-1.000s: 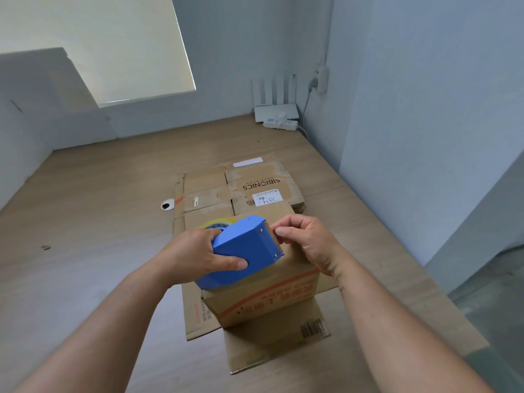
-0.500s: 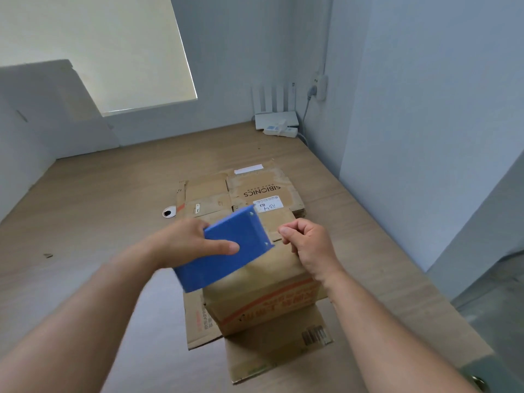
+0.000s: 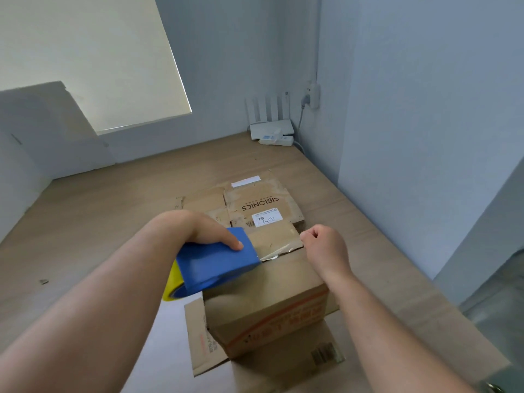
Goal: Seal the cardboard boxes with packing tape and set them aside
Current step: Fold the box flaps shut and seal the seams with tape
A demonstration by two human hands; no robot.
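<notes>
View from your head, looking down at the table [image 3: 93,222]. The cardboard box [image 3: 269,304] stands near the table's right edge, directly in front of you, on a flattened sheet of cardboard [image 3: 286,364] that carries a barcode. The box's top flaps lie closed, and its near side bears orange-red print.

Your left hand [image 3: 204,231] holds the blue tape dispenser [image 3: 218,265] over the left part of the box top. Its grip is closed round the dispenser body, with the thumb lying flat on the upper blue face. The yellow tape roll [image 3: 170,285] shows at the dispenser's near-left end.

A clear tape strip [image 3: 279,252] runs from the dispenser's mouth to the right, across the top of the box. Your right hand [image 3: 326,248] is at the box's far right corner. Its fingers are curled and its grip pinches the free end of that strip; the contact point itself is small and partly hidden by the knuckles.

Beyond the box lies more flattened cardboard [image 3: 255,194], printed "SIBIONICS" and carrying a white label [image 3: 266,217] with handwriting. In the far corner a white router [image 3: 270,127] and a power strip [image 3: 279,140] sit against the wall, below a wall plug [image 3: 313,95]. A pale window blind [image 3: 85,61] fills the upper left.
</notes>
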